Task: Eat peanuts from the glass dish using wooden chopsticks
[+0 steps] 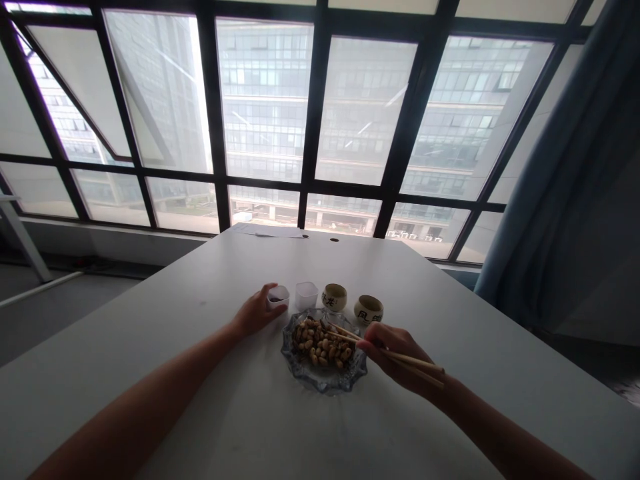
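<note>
My left hand (257,309) is wrapped round a small white plastic cup (279,294) with something dark inside. In my right hand (395,350) is a pair of wooden chopsticks (415,362), their tips over the nuts and dark pieces (323,343) heaped in a scalloped glass dish (327,383). Whether the tips grip a piece is too small to tell. A second white plastic cup (307,295) stands right of the held one. Beyond the dish are two cream ceramic cups with dark characters, one round cup (334,298) and another cup (369,308) close to my right hand.
All of this stands on a long white table (210,373). Sheets of paper (267,231) lie at its far end, near a round dark hole (334,240). Large windows rise behind, and a blue curtain (545,167) hangs on the right.
</note>
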`<state>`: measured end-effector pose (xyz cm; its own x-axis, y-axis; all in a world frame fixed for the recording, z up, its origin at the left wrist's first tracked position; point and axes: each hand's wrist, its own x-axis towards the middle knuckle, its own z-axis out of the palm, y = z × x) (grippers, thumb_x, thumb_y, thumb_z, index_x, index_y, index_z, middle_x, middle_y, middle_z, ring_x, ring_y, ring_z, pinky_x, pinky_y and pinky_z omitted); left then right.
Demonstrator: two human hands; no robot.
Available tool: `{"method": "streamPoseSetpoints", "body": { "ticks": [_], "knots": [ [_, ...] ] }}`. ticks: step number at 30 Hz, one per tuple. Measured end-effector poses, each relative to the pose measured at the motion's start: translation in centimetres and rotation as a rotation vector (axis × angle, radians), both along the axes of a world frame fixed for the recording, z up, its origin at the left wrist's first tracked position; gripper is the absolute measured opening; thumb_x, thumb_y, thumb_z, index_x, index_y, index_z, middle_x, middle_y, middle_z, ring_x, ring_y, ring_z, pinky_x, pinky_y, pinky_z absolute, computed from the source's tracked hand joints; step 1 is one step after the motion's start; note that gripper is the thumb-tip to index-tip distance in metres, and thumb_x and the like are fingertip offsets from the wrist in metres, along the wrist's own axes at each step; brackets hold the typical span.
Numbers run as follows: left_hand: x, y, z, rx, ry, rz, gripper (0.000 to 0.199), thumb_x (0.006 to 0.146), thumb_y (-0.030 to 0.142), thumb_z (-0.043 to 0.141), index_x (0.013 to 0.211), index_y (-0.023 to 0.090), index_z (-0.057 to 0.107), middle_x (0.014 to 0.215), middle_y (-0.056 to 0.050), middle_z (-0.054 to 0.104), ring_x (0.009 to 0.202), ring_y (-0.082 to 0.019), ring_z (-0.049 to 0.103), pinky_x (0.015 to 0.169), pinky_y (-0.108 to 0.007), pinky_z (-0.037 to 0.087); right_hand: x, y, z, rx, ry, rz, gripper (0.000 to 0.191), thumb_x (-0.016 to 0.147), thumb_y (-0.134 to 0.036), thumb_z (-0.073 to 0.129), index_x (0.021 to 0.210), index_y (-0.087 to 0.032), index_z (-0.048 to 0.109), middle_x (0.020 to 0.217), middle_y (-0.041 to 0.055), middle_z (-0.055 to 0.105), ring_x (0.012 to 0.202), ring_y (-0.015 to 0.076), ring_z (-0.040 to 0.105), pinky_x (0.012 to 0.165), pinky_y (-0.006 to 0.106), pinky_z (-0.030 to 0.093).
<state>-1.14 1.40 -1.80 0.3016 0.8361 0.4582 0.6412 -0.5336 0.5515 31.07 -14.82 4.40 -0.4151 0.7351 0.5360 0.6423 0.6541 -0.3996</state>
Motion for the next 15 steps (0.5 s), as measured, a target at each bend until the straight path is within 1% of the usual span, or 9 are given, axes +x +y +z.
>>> {"method": "streamPoseSetpoints", "body": {
  "ticks": [10, 12, 15],
  "knots": [
    [-0.06, -0.23, 0.2, -0.005, 0.015, -0.001, 0.066, 0.08, 0.055, 0.061, 0.132, 0.017, 0.047, 0.115, -0.016, 0.07, 0.102, -0.03, 0.069, 0.091, -0.044, 0.053, 0.17, 0.23, -0.22, -0.021, -0.039, -0.05, 0.038, 0.099, -0.047, 0.049, 0.072, -0.02, 0.051, 0.059, -0.0013, 0.054, 0.047, 0.01, 0.045, 0.045, 0.021, 0.036],
    [-0.01, -0.35, 0.34, -0.013, 0.019, 0.0, 0.066, 0.08, 0.055, 0.061, 0.132, 0.017, 0.047, 0.116, -0.016, 0.07, 0.102, -0.03, 0.069, 0.091, -0.044, 0.053, -0.03, 0.14, -0.05, -0.034, -0.026, -0.061, 0.041, 0.099, -0.049, 0.048, 0.069, -0.02, 0.049, 0.057, -0.002, 0.052, 0.047, 0.0096, 0.043, 0.044, 0.021, 0.035],
    [0.03, -0.48, 0.52, -0.019, 0.019, -0.004, 0.068, 0.08, 0.056, 0.06, 0.133, 0.016, 0.047, 0.115, -0.017, 0.07, 0.102, -0.031, 0.069, 0.091, -0.044, 0.053, -0.34, 0.03, 0.17, -0.038, 0.015, -0.06, 0.045, 0.099, -0.051, 0.046, 0.064, -0.021, 0.043, 0.053, -0.0041, 0.045, 0.044, 0.0087, 0.037, 0.041, 0.021, 0.03]
  ]
}}
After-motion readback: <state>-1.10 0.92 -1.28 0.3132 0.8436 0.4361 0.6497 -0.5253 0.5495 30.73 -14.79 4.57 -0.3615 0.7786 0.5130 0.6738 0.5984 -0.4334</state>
